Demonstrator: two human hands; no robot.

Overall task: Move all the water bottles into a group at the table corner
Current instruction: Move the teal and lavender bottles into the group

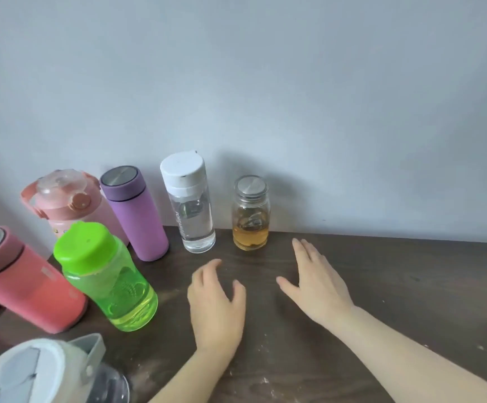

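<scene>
Several bottles stand on the dark wooden table (396, 286) along the wall. From the left: a coral flask (29, 289), a green bottle (108, 280), a pink jug (70, 202), a purple flask (136, 212), a clear bottle with a white cap (191, 203), and a small glass jar of amber liquid (251, 213). A white-lidded bottle (41, 373) fills the bottom left corner. My left hand (216, 303) hovers, empty, in front of the clear bottle. My right hand (317, 283) is open just below and right of the jar, touching neither.
A pale grey wall (265, 82) rises right behind the bottles. The tabletop stretches to the right, with light dusty specks near the front.
</scene>
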